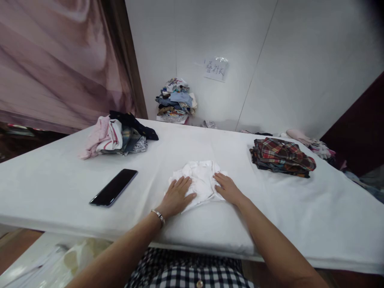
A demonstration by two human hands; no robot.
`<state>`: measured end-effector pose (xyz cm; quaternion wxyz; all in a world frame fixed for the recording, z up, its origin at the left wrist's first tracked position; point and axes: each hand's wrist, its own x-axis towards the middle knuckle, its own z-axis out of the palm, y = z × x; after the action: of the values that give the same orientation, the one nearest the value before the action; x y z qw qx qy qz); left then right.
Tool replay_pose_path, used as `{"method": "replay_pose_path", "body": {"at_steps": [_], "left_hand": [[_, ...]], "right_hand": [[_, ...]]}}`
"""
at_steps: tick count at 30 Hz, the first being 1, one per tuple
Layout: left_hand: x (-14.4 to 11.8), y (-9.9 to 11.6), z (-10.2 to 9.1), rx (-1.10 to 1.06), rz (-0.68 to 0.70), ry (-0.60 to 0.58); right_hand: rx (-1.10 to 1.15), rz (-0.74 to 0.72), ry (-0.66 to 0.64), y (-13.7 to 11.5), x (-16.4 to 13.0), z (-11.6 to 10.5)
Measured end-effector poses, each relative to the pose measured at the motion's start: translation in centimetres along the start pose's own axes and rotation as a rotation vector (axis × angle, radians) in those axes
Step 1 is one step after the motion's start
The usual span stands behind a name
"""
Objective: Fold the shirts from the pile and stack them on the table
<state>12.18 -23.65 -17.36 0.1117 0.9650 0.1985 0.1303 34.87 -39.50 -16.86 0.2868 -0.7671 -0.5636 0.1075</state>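
At the near edge of the table [60, 188], the left hand [176, 197] and right hand [228, 189] lie flat and open on a folded white garment [200, 179], pressing it smooth. Farther away are a phone [114, 187], plaid shirts [282, 157] and mixed clothes [118, 136].

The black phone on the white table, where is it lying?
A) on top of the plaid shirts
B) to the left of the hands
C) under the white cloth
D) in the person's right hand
B. The black phone lies flat on the white table, left of the left hand, which presses the folded white cloth together with the right hand.
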Motion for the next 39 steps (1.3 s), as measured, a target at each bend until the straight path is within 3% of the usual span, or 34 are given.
{"method": "replay_pose_path", "body": {"at_steps": [5,9,12,17,21,27,32,36,39], "left_hand": [[1.7,0.2,-3.0,-0.217,-0.124,-0.010],[6.0,0.0,-5.6,-0.219,-0.281,0.121],[9.4,0.0,-5.5,-0.188,-0.338,0.037],[12.3,1.0,-4.5,-0.200,-0.343,-0.018],[12.7,1.0,-5.2,-0.249,-0.300,-0.053],[12.5,-1.0,-4.3,-0.171,-0.407,-0.217],[11.9,-0.6,-3.3,-0.018,-0.414,-0.185],[11.4,-0.2,-3.8,0.055,-0.343,-0.152],[11.3,-0.7,-4.1,0.041,-0.325,-0.192]], "right_hand": [[0.097,-0.016,0.088,0.2,0.4,0.2],[0.298,0.091,0.338,0.6,1.0,0.4],[0.342,0.141,0.433,1.1,1.2,0.4],[0.335,0.201,0.352,2.0,1.0,0.6],[0.327,0.182,0.314,2.1,1.1,0.6],[0.285,0.124,0.298,2.2,1.6,0.6],[0.214,0.071,0.278,2.6,1.8,0.7],[0.250,0.079,0.282,2.5,1.8,0.5],[0.265,0.084,0.288,2.4,1.8,0.5]]}}
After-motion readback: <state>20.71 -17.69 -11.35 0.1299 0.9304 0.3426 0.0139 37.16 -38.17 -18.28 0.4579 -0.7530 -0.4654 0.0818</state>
